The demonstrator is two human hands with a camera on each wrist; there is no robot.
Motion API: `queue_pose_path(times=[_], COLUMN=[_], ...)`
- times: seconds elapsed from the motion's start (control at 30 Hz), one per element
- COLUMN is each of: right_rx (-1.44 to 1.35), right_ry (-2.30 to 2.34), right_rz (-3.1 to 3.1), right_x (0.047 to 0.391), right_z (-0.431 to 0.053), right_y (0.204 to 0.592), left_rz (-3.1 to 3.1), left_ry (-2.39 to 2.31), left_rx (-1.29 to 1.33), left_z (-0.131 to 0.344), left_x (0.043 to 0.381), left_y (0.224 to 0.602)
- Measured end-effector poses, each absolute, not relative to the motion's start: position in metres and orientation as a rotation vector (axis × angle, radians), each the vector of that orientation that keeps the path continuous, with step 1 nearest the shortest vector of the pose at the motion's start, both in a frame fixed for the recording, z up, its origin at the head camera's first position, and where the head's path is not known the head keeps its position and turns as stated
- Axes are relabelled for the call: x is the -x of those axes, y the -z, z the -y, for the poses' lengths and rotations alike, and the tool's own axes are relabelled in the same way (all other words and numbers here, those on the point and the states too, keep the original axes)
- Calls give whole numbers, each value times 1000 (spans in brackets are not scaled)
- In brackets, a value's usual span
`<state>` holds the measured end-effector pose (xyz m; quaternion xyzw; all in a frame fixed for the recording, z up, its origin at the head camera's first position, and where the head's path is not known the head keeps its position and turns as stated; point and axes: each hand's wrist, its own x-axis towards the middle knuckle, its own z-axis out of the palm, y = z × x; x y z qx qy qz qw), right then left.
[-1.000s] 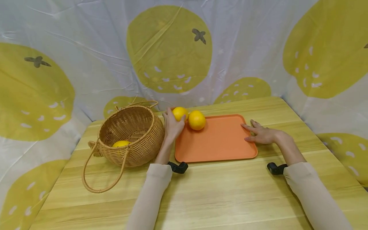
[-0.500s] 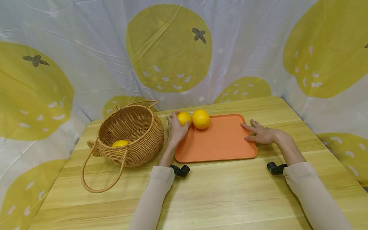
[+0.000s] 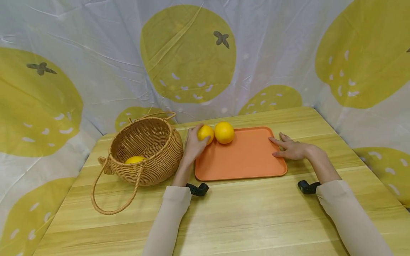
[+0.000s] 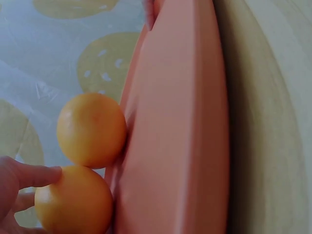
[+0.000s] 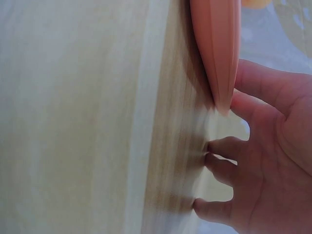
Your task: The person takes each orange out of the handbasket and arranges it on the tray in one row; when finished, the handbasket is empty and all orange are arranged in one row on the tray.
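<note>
In the head view my left hand holds an orange at the tray's back left corner, thumb on the near side and fingers round the far side. A second orange sits right beside it on the orange-coloured tray. The left wrist view shows the held orange against the other orange, a fingertip pressed on its skin. My right hand rests at the tray's right edge with its fingers spread. In the right wrist view some fingers of that hand reach down to the tabletop beside the tray's corner.
Left of the tray stands a round wicker basket with one orange in it. Its front handle hangs down onto the wooden table. A fruit-print curtain hangs behind the table.
My left hand has moved a little right and nearer with its orange, and the second orange has shifted slightly right on the tray. My right hand has stayed in place.
</note>
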<state>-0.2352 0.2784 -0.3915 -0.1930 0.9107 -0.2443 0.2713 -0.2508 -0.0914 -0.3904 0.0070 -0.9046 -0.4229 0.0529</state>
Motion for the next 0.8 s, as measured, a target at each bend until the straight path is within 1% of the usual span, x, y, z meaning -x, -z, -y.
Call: queue_pose_path(times=[0.23, 0.5, 0.8], right_rx=[520, 518, 512], right_ry=[673, 673, 674], right_rz=[-2445, -2446, -2445], right_x=[235, 235, 236], right_z=[-278, -278, -279], right_y=[391, 391, 392], left_rz=[2685, 2765, 2640], left_ry=[1338, 1347, 1382], left_rx=[-19, 78, -4], left_z=[90, 98, 92], left_x=[254, 252, 254], left_y=[396, 389, 397])
